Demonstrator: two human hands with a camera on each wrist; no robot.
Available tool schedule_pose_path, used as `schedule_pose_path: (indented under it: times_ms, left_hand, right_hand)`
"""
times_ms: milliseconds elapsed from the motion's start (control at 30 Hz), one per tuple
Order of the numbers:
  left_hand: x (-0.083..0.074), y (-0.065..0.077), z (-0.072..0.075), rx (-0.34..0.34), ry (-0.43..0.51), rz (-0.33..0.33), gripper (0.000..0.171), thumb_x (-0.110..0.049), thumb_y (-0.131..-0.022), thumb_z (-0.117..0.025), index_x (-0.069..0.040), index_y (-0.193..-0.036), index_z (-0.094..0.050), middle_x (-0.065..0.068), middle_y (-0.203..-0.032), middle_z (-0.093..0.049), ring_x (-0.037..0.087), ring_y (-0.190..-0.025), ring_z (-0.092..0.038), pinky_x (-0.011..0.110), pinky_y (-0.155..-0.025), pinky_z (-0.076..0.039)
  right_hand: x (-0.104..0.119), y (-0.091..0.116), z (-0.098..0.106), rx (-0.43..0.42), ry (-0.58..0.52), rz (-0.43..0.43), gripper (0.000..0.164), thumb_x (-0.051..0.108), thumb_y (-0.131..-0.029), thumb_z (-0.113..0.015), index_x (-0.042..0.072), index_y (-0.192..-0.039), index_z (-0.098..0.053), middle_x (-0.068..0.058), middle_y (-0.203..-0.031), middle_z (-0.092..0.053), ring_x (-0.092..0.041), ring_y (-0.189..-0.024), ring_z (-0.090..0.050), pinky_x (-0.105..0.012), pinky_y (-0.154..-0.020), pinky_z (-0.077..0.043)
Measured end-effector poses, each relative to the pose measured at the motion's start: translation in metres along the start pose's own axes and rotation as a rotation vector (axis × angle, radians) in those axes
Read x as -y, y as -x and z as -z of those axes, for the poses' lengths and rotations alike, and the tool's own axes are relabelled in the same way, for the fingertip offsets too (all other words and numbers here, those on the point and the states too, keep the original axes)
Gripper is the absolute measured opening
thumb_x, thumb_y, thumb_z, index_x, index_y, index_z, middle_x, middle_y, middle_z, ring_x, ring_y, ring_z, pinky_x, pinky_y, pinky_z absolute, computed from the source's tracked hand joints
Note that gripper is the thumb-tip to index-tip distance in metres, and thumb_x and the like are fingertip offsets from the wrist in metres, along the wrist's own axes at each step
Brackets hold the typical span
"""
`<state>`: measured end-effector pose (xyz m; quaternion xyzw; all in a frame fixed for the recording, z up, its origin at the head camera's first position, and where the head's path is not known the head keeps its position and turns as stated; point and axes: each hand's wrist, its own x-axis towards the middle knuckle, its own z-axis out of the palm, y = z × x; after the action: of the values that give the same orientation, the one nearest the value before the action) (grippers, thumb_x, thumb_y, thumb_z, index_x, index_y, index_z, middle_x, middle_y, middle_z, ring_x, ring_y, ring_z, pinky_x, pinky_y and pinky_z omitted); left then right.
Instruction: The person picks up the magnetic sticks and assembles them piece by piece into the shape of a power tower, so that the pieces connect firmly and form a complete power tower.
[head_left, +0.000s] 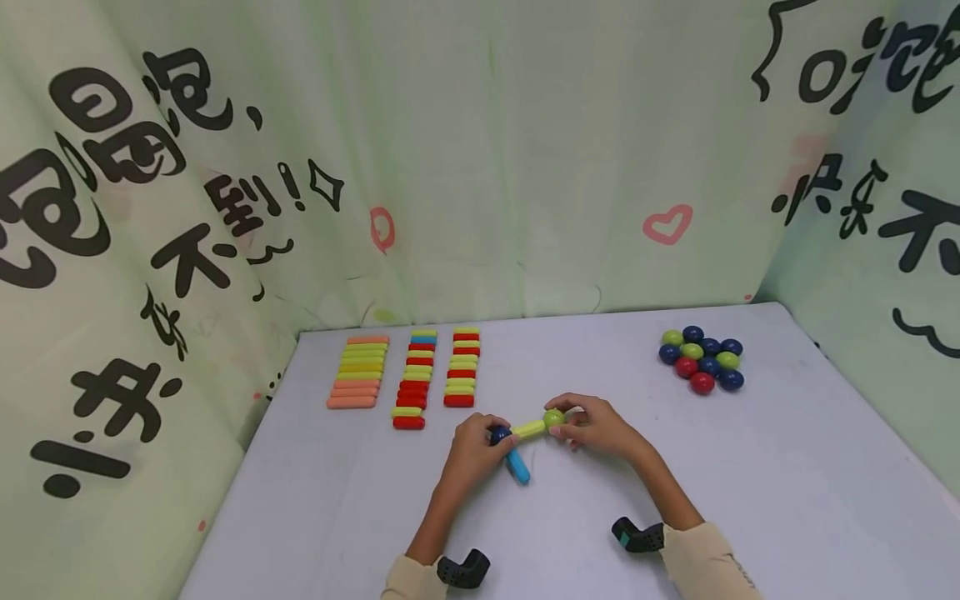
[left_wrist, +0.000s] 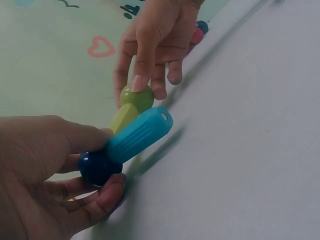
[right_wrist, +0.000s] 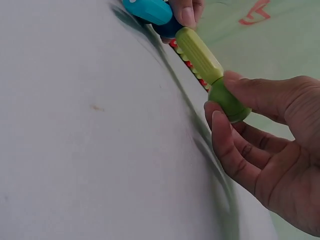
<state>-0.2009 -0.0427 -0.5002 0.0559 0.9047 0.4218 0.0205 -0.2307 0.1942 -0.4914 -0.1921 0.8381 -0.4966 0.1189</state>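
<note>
Between thumb and fingers my left hand [head_left: 474,451] grips a dark blue ball [left_wrist: 100,167]. From that ball a blue rod [left_wrist: 142,134] sticks out toward me, its free end showing a small hole. A yellow-green rod [right_wrist: 200,55] joins the blue ball to a green ball [right_wrist: 229,100]. My right hand [head_left: 596,423] pinches the green ball with thumb and fingertips. The joined pieces are held over the middle of the white table, casting shadows on it.
On the table [head_left: 360,517] at the back left lie a row of orange and yellow rods [head_left: 360,372] and two rows of shorter rods, one [head_left: 414,379] with a blue piece, the other [head_left: 462,367] red and yellow-green. Several blue, green and red balls [head_left: 701,358] cluster at the back right. Printed curtains [head_left: 525,167] stand behind.
</note>
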Motion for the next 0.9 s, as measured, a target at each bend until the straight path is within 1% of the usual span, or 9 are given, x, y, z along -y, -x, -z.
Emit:
schedule_pose_path:
  times_ms: [100, 233, 400, 533, 633, 733, 800, 867, 900]
  left_hand:
    - [-0.001, 0.002, 0.0, -0.004, -0.001, -0.002, 0.027, -0.026, -0.087, -0.074, -0.008, -0.106, -0.072, 0.005, -0.096, -0.062, 0.013, -0.086, -0.052, 0.029, -0.075, -0.054]
    - [-0.002, 0.003, 0.001, -0.001, -0.011, -0.001, 0.026, -0.027, -0.086, -0.075, -0.008, -0.104, -0.072, 0.004, -0.092, -0.061, 0.013, -0.082, -0.05, 0.025, -0.07, -0.052]
    - [-0.002, 0.003, 0.001, 0.028, -0.053, -0.007, 0.026, -0.029, -0.085, -0.076, -0.01, -0.1, -0.07, 0.002, -0.09, -0.06, 0.012, -0.082, -0.05, 0.025, -0.069, -0.051]
    - [-0.002, 0.003, 0.003, 0.064, -0.099, -0.029, 0.027, -0.033, -0.084, -0.077, -0.013, -0.098, -0.067, -0.001, -0.084, -0.058, 0.011, -0.078, -0.05, 0.022, -0.064, -0.046]
    - [-0.003, 0.004, 0.007, 0.106, -0.167, -0.082, 0.027, -0.035, -0.084, -0.076, -0.018, -0.102, -0.064, -0.003, -0.084, -0.058, 0.01, -0.078, -0.051, 0.022, -0.064, -0.046]
    - [-0.004, 0.004, 0.011, 0.158, -0.237, -0.175, 0.029, -0.035, -0.087, -0.073, -0.023, -0.11, -0.062, -0.002, -0.093, -0.058, 0.009, -0.084, -0.052, 0.022, -0.068, -0.048]
    - [-0.004, 0.004, 0.012, 0.205, -0.264, -0.226, 0.03, -0.037, -0.088, -0.072, -0.025, -0.114, -0.063, 0.0, -0.1, -0.056, 0.01, -0.087, -0.051, 0.021, -0.069, -0.047]
    - [-0.004, 0.004, 0.013, 0.256, -0.274, -0.244, 0.032, -0.04, -0.088, -0.071, -0.026, -0.116, -0.065, 0.0, -0.105, -0.054, 0.009, -0.089, -0.05, 0.02, -0.07, -0.046]
    - [-0.004, 0.004, 0.012, 0.28, -0.275, -0.24, 0.033, -0.042, -0.088, -0.07, -0.026, -0.116, -0.066, 0.0, -0.106, -0.053, 0.009, -0.089, -0.049, 0.019, -0.069, -0.045]
  right_hand:
    - [0.001, 0.001, -0.003, 0.005, -0.008, 0.018, 0.039, 0.013, -0.09, -0.07, -0.002, -0.123, -0.059, -0.027, -0.118, -0.058, -0.016, -0.066, -0.062, -0.028, -0.059, -0.056]
    - [-0.001, 0.001, -0.005, 0.008, -0.013, 0.021, 0.038, 0.012, -0.091, -0.069, -0.002, -0.124, -0.059, -0.027, -0.119, -0.058, -0.015, -0.064, -0.061, -0.028, -0.059, -0.055]
    - [-0.004, -0.001, -0.007, -0.015, 0.022, 0.029, 0.035, 0.01, -0.092, -0.067, 0.001, -0.125, -0.06, -0.025, -0.119, -0.06, -0.014, -0.061, -0.059, -0.025, -0.057, -0.052]
    - [-0.006, -0.004, -0.01, -0.042, 0.026, 0.048, 0.033, 0.005, -0.093, -0.063, 0.001, -0.126, -0.06, -0.024, -0.119, -0.061, -0.014, -0.064, -0.061, -0.025, -0.058, -0.053]
    - [-0.006, -0.006, -0.012, -0.039, 0.01, 0.079, 0.034, 0.002, -0.094, -0.061, 0.0, -0.128, -0.059, -0.026, -0.122, -0.061, -0.015, -0.075, -0.067, -0.025, -0.061, -0.056]
    - [-0.007, -0.008, -0.014, -0.013, -0.016, 0.118, 0.034, 0.0, -0.095, -0.057, -0.003, -0.13, -0.056, -0.027, -0.125, -0.059, -0.02, -0.088, -0.07, -0.026, -0.066, -0.058]
    - [-0.007, -0.009, -0.015, 0.008, -0.033, 0.139, 0.034, 0.0, -0.096, -0.056, -0.005, -0.13, -0.054, -0.028, -0.126, -0.059, -0.024, -0.092, -0.07, -0.027, -0.069, -0.058]
    - [-0.007, -0.01, -0.015, 0.009, -0.041, 0.14, 0.034, 0.001, -0.097, -0.055, -0.005, -0.13, -0.054, -0.028, -0.125, -0.06, -0.026, -0.093, -0.07, -0.028, -0.071, -0.058]
    - [-0.007, -0.01, -0.014, -0.007, -0.031, 0.132, 0.033, 0.003, -0.097, -0.055, -0.005, -0.13, -0.055, -0.027, -0.123, -0.061, -0.026, -0.091, -0.07, -0.028, -0.07, -0.058]
